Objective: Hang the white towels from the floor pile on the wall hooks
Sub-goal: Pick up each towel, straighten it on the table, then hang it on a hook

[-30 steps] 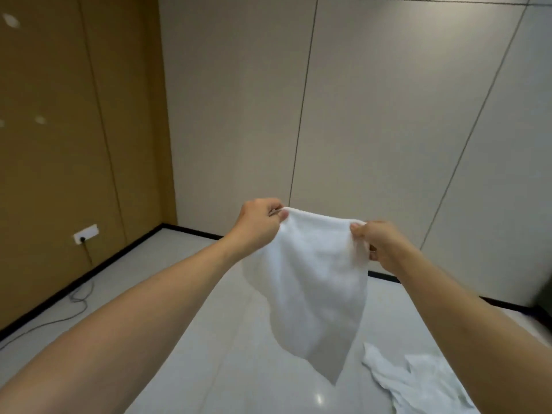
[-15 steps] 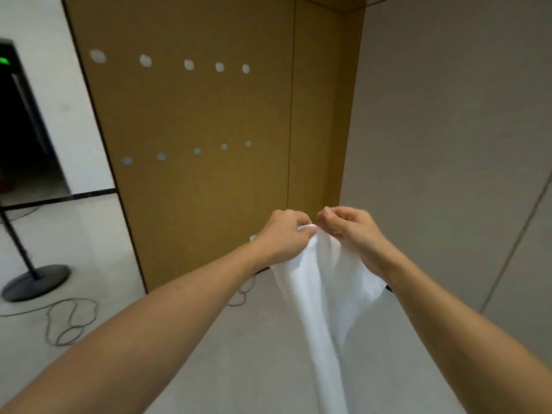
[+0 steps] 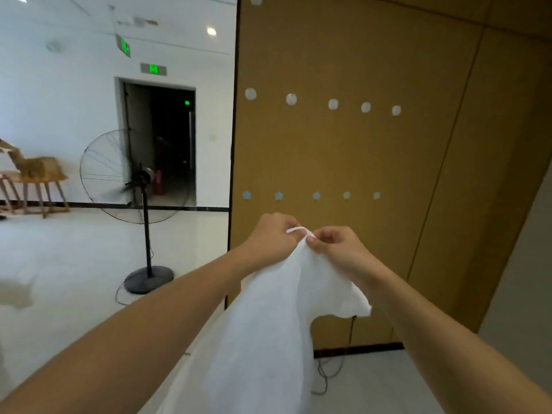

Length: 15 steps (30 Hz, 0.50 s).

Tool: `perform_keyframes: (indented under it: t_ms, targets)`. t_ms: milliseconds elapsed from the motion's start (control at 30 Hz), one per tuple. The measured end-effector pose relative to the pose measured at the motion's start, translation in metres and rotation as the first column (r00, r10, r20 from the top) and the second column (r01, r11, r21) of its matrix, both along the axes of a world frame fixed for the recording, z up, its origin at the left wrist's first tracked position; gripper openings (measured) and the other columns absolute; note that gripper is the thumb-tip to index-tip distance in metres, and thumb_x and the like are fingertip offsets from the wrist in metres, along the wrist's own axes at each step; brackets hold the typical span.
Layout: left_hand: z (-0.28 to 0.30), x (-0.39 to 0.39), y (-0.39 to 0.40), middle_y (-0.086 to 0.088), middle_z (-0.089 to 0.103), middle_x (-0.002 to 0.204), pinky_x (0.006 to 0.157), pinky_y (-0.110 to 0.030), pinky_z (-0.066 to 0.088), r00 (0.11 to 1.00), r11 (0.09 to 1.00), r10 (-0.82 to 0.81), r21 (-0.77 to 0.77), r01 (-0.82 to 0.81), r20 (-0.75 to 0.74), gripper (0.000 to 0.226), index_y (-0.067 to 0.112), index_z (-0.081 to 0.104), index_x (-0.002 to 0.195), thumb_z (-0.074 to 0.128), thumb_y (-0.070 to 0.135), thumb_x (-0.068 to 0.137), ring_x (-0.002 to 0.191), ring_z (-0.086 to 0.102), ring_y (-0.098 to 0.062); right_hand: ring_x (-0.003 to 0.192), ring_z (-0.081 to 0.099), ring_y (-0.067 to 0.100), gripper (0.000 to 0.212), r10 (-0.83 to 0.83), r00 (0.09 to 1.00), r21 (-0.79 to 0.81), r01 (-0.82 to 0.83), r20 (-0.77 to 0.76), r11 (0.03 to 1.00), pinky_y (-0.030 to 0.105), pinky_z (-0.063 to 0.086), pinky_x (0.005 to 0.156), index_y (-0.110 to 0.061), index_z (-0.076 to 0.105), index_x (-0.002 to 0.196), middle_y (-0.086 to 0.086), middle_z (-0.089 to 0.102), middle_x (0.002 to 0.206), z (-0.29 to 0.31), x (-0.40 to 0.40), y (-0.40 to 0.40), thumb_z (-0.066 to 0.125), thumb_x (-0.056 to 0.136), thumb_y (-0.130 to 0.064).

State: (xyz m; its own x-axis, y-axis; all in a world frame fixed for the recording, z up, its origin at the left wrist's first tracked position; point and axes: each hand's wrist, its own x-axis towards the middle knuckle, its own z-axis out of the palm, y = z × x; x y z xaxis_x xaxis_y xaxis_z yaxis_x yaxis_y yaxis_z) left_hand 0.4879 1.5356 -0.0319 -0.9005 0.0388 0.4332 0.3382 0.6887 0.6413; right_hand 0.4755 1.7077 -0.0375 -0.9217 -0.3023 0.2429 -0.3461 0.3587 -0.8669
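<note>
A white towel point(image 3: 268, 318) hangs in front of me, gathered at its top edge. My left hand point(image 3: 273, 236) pinches the towel's top with a small white loop showing above the fingers. My right hand point(image 3: 336, 249) pinches the same top edge right beside it, the two hands almost touching. Both are raised before a brown wall panel point(image 3: 343, 150) that carries two rows of round hooks: a white upper row point(image 3: 333, 104) and a pale blue lower row point(image 3: 316, 195). The lower row sits just above my hands. The floor pile is out of view.
A black standing fan point(image 3: 143, 186) with a round base and cable stands on the pale floor to the left. Behind it is a dark doorway point(image 3: 167, 144). A wooden table point(image 3: 33, 186) is at the far left. Cables point(image 3: 328, 372) lie at the panel's foot.
My view has swung left from the grey wall to the brown hook panel. My hands have come together at the towel's top edge, and the floor pile has left the view.
</note>
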Motion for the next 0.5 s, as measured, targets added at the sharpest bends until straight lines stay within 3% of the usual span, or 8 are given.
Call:
perform_keyframes:
  t_ms: [100, 267, 500]
  targets:
    - [0.03, -0.06, -0.033, 0.002, 0.062, 0.077, 0.062, -0.025, 0.04, 0.996, 0.998, 0.039, -0.054, -0.043, -0.076, 0.022, 0.024, 0.062, 0.073, 0.057, 0.029, 0.094, 0.076, 0.057, -0.016, 0.065, 0.051, 0.014, 0.023, -0.037, 0.998, -0.067, 0.033, -0.06, 0.997, 0.025, 0.039, 0.059, -0.009, 0.065, 0.081, 0.001, 0.059, 0.073, 0.021, -0.07, -0.045, 0.059, 0.098, -0.023]
    - [0.074, -0.148, -0.076, -0.013, 0.057, 0.071, 0.059, -0.03, 0.037, 0.986, 0.986, 0.088, -0.132, -0.107, -0.139, 0.035, -0.001, 0.06, 0.078, 0.053, 0.028, 0.095, 0.067, 0.048, -0.019, 0.062, 0.045, 0.013, 0.026, -0.05, 0.977, -0.015, 0.048, -0.208, 0.999, 0.028, 0.035, 0.058, -0.013, 0.056, 0.076, -0.002, 0.051, 0.068, 0.061, -0.169, -0.09, 0.052, 0.099, -0.027]
    - [0.111, -0.279, -0.117, 0.003, 0.063, 0.072, 0.062, -0.023, 0.038, 0.956, 0.959, 0.127, -0.215, -0.187, -0.266, 0.025, 0.018, 0.066, 0.076, 0.055, 0.029, 0.096, 0.074, 0.057, -0.013, 0.06, 0.045, 0.014, 0.034, -0.069, 0.913, 0.031, 0.089, -0.403, 0.996, 0.03, 0.035, 0.057, -0.018, 0.047, 0.062, -0.007, 0.048, 0.06, 0.1, -0.31, -0.128, 0.056, 0.093, -0.03]
